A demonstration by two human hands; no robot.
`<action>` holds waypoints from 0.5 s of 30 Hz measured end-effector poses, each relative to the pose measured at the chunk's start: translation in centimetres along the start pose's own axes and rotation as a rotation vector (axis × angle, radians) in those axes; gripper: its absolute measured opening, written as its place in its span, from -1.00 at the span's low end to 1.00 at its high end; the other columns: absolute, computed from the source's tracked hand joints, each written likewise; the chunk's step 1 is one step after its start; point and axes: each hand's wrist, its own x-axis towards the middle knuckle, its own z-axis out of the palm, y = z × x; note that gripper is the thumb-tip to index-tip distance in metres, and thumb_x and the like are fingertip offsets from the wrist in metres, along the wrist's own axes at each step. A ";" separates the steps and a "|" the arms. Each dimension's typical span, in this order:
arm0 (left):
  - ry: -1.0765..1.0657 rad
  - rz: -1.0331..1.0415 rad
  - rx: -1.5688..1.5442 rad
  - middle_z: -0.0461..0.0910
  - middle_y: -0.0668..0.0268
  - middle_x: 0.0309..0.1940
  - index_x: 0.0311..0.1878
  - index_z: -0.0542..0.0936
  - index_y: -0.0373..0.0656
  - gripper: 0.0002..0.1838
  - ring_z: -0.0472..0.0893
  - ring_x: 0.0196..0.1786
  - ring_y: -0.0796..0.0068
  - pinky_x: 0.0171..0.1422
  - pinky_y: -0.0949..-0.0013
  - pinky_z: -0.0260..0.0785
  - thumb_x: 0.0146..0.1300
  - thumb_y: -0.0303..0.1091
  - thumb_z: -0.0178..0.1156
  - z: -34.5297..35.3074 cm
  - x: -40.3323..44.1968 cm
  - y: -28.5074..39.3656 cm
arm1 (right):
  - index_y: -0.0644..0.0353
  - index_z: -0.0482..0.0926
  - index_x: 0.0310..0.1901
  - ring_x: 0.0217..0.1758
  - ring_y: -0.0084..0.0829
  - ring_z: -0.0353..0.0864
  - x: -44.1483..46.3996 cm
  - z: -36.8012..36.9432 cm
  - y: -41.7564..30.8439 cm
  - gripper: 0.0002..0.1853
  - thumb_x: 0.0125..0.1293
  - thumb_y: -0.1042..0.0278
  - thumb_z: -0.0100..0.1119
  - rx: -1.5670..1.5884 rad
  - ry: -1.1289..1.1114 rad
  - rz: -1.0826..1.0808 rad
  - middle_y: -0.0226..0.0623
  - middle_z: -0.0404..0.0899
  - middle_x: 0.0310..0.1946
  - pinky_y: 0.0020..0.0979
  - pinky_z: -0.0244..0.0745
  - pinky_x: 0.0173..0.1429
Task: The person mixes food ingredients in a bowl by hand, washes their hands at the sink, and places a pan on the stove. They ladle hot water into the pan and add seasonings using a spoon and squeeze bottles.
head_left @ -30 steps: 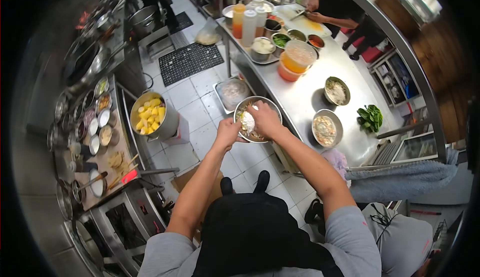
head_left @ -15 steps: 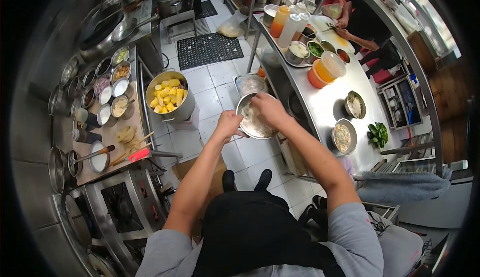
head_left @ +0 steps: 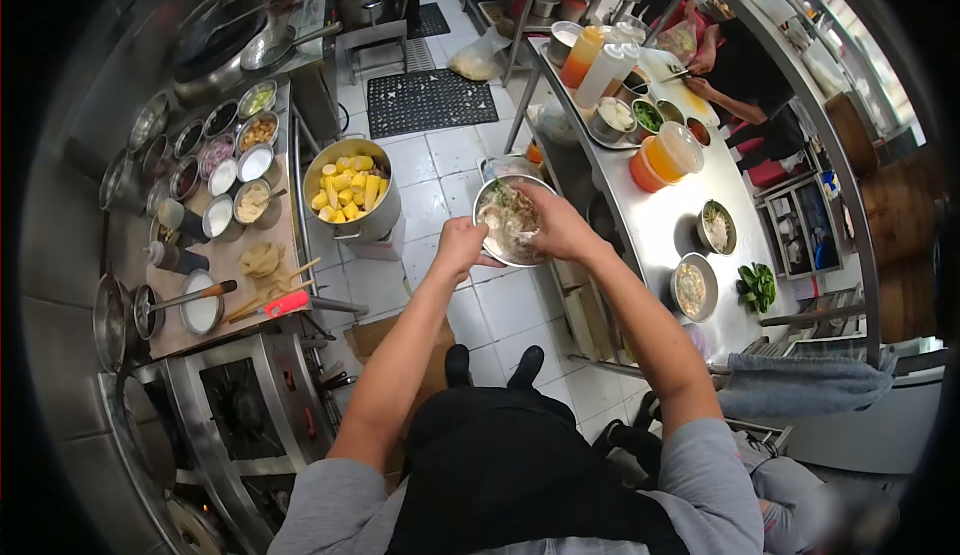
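My left hand (head_left: 463,251) grips the near left rim of a metal bowl (head_left: 479,227) held above the floor, between the counters. In the bowl lies a mixture (head_left: 508,223) of brownish pieces and whitish stuff, with some green at the far side. My right hand (head_left: 556,223) reaches into the bowl from the right. Its fingers and thumb look spread apart over the mixture; the fingertips are partly blurred.
A large pot (head_left: 384,205) of corn pieces stands left of the bowl. On the right steel counter (head_left: 640,245) are two food bowls, squeeze bottles and green leaves (head_left: 756,287). Ingredient bowls fill the left counter (head_left: 275,255). A co-worker (head_left: 745,65) holds a knife at the back right.
My right hand has shifted to the bowl's right side, with thumb and fingers wider apart, showing more of the mixture. My left hand still grips the rim. The view has turned slightly.
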 end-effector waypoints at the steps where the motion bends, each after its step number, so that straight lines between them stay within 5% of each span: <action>1: -0.017 -0.007 0.010 0.66 -0.02 -0.22 -0.11 0.54 -0.54 -0.76 0.75 -0.31 0.08 -0.30 0.00 0.77 0.34 -0.50 0.01 0.1 0.0 0.1 | 0.19 0.45 0.26 0.29 0.03 0.49 0.3 1.2 0.3 -0.23 -0.11 0.40 0.46 -0.056 0.038 -0.015 0.01 0.52 0.14 -0.13 0.43 0.36; 6: 0.004 -0.017 -0.040 0.67 -0.04 -0.25 -0.13 0.56 -0.53 -0.77 0.75 -0.34 0.06 -0.35 0.03 0.76 0.33 -0.51 0.04 0.8 -0.8 -0.1 | 0.21 0.52 0.07 0.13 0.00 0.55 2.2 3.8 2.6 -0.46 -0.01 0.38 0.40 -0.425 -0.064 -0.033 -0.07 0.55 -0.02 -0.07 0.50 0.19; 11: 0.101 0.058 -0.038 0.67 -0.05 -0.26 -0.13 0.57 -0.55 -0.77 0.75 -0.35 0.03 -0.38 0.05 0.76 0.33 -0.52 0.05 0.1 -0.7 -0.7 | 0.19 0.33 0.37 0.25 0.11 0.48 -0.8 2.8 1.6 -0.09 -0.08 0.26 0.51 -0.154 0.041 0.018 0.11 0.45 0.13 -0.09 0.46 0.31; 12: 0.093 0.058 -0.021 0.66 -0.06 -0.25 -0.13 0.57 -0.55 -0.77 0.75 -0.35 0.03 -0.38 0.04 0.76 0.32 -0.52 0.05 0.3 -0.6 -0.8 | 0.18 0.33 0.37 0.24 0.14 0.48 -0.6 2.7 0.1 -0.13 -0.05 0.31 0.49 -0.044 -0.054 0.172 0.13 0.45 0.13 -0.08 0.46 0.31; 15: 0.105 0.052 -0.043 0.65 -0.07 -0.24 -0.14 0.56 -0.55 -0.78 0.74 -0.35 0.03 -0.37 0.03 0.77 0.31 -0.54 0.04 0.8 -0.6 -1.1 | 0.21 0.36 0.34 0.24 0.13 0.49 0.8 5.9 2.7 -0.17 -0.05 0.39 0.45 -0.136 0.094 0.189 0.12 0.48 0.10 -0.07 0.46 0.32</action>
